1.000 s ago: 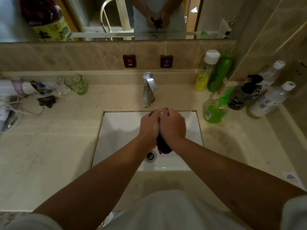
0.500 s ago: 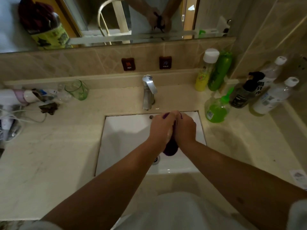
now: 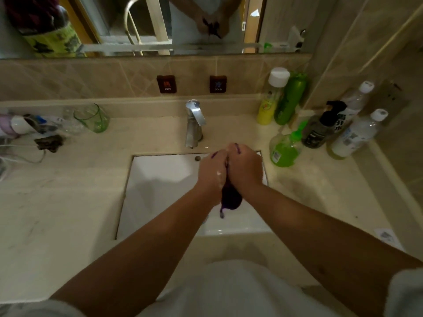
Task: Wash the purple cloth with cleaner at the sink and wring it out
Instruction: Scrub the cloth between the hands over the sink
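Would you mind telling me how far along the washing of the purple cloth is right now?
Cleaner seems already applied: white suds show on the left hand. In hand: both hands, the right hand too, grip the bunched purple cloth over the sink, its tail hanging below them. No water is visibly running from the faucet. Likely left: rinsing and a final wring.
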